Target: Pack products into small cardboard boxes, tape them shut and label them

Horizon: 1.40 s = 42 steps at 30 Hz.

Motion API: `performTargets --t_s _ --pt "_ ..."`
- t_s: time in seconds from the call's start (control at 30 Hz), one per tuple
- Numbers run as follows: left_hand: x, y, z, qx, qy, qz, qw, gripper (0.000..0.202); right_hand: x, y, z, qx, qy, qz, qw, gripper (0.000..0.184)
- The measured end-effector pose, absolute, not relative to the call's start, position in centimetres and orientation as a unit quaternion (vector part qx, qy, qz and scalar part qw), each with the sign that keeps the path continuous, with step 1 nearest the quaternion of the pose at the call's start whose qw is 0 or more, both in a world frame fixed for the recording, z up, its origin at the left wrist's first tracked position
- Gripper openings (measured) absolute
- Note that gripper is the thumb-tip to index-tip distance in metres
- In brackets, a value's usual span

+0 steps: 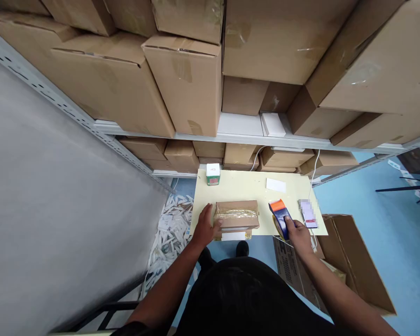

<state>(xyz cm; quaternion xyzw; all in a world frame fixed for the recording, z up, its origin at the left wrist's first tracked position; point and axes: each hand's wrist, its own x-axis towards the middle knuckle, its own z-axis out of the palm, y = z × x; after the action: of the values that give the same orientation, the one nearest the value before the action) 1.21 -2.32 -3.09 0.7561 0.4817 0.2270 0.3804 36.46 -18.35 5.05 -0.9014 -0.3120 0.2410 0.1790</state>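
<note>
Matt brown cardboard parcel [236, 215] under glossy clear tape; smooth plastic tape dispenser [281, 217]; matt pale-yellow tabletop [245, 186].

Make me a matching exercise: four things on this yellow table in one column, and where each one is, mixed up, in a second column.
1 taped parcel
2 tape dispenser
3 small green box
4 white card

A gripped in the right hand
B far left corner of the table
C touched by the left hand
D lying flat, past the tape dispenser

Pairs: 1-C, 2-A, 3-B, 4-D
</note>
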Motion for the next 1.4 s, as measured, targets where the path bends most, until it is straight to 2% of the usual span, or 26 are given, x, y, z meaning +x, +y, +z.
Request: performTargets --t_s 0.07,0.2,0.33,0.47,0.57,0.67,0.77,0.83,0.9,1.07,1.17,1.27,1.4 --pt "1.7 -3.1 -3.7 0.697 0.533 0.250 0.409 0.065 36.9 -17.0 3.7 -0.913 -0.343 0.185 0.125 0.067" --pt "2.3 -3.3 -4.1 0.663 0.561 0.216 0.446 0.064 38.1 -14.8 -0.3 -0.908 -0.408 0.098 0.004 0.054" --pt "2.4 -3.3 -3.3 0.680 0.539 0.192 0.459 0.057 38.4 -14.3 -4.4 -0.906 -0.417 0.062 -0.025 0.049" --pt "2.5 -3.2 -2.7 0.693 0.519 0.189 0.463 0.051 38.1 -14.8 -6.4 -0.905 -0.414 0.088 -0.027 0.046" --pt "2.5 -3.0 -2.7 0.688 0.524 0.186 0.465 0.051 37.8 -15.2 -5.8 -0.916 -0.388 0.103 -0.009 0.047" --pt "2.6 -2.6 -2.7 0.680 0.518 0.187 0.485 0.051 36.6 -15.2 -4.1 -0.908 -0.388 0.137 0.082 0.052" --pt "2.8 -2.6 -2.3 0.669 0.496 0.184 0.522 0.051 34.2 -14.6 -2.1 -0.836 -0.396 0.307 0.224 0.057" --pt "3.0 -3.1 -1.4 0.665 0.490 0.192 0.531 0.051 32.5 -14.2 -0.6 -0.788 -0.378 0.395 0.282 0.063" --pt "2.9 -3.9 -0.2 0.666 0.488 0.224 0.517 0.051 31.1 -14.1 1.0 -0.777 -0.378 0.393 0.314 0.060" --pt "2.2 -5.7 2.7 0.690 0.416 0.314 0.502 0.058 30.8 -15.0 4.3 -0.761 -0.433 0.296 0.381 0.047" --pt "2.7 -5.9 1.7 0.645 0.406 0.345 0.548 0.053 31.0 -15.1 3.8 -0.748 -0.447 0.299 0.389 0.043" --pt "3.7 -5.8 -1.5 0.567 0.483 0.326 0.582 0.045 30.4 -14.9 1.0 -0.757 -0.425 0.346 0.356 0.041" --pt "4.4 -4.8 -4.9 0.575 0.592 0.241 0.510 0.036 30.1 -14.9 -3.0 -0.787 -0.391 0.396 0.267 0.041"
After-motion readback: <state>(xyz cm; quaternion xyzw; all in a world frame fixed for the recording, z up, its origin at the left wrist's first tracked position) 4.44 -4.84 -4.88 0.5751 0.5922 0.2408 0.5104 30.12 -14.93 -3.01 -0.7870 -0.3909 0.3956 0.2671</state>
